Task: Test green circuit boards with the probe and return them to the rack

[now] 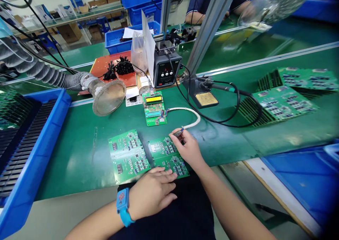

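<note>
My right hand (pixel 187 146) pinches a small probe connector (pixel 179 132) at the end of a white sleeved cable (pixel 196 121), holding it at the top edge of a green circuit board (pixel 164 158). The cable runs to a green test board (pixel 153 109) with a lit yellow display and a blue socket. My left hand (pixel 155 188), a blue wrist strap (pixel 123 206) on its wrist, lies with fingers stretched over the near edge of that same circuit board. Just left of it lies a second circuit board (pixel 128 157) with two digit displays. The connector's tip is hidden by my fingers.
A soldering station (pixel 168 68) and iron stand (pixel 203 97) stand behind, a black cord looping across the table. Stacked boards (pixel 286 102) lie right; a blue slotted tray (pixel 45 137) is left. A fume hose (pixel 108 97) hangs at left. A co-worker (pixel 209 3) sits opposite.
</note>
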{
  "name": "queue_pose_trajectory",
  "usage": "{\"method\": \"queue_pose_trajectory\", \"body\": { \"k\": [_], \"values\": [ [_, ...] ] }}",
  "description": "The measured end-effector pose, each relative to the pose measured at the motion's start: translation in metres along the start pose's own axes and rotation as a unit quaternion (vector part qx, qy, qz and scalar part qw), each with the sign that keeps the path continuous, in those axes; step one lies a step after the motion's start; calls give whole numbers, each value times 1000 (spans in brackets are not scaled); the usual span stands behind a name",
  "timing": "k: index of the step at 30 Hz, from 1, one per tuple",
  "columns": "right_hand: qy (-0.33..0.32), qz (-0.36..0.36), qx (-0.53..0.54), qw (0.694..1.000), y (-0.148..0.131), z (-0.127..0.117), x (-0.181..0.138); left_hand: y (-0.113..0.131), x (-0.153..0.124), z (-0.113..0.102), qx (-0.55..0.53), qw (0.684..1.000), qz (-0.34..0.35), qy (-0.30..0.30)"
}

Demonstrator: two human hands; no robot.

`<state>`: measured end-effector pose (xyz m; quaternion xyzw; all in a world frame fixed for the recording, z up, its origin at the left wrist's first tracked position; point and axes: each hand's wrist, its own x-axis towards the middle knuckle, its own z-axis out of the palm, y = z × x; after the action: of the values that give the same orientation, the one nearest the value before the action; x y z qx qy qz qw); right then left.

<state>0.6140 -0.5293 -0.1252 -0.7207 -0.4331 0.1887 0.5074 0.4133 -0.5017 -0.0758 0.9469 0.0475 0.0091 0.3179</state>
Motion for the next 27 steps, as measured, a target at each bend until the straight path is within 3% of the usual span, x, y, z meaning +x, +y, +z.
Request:
{"method": "queue_pose_trajectory", "body": {
  "k": [12, 27],
  "values": [
    [8, 42, 43, 998, 2, 3, 0, -2, -3, 4, 1, 999, 16, 30],
    [11, 15, 36, 999, 3, 2, -3, -5, -2, 3, -6, 999, 22, 30]
  ]
}}
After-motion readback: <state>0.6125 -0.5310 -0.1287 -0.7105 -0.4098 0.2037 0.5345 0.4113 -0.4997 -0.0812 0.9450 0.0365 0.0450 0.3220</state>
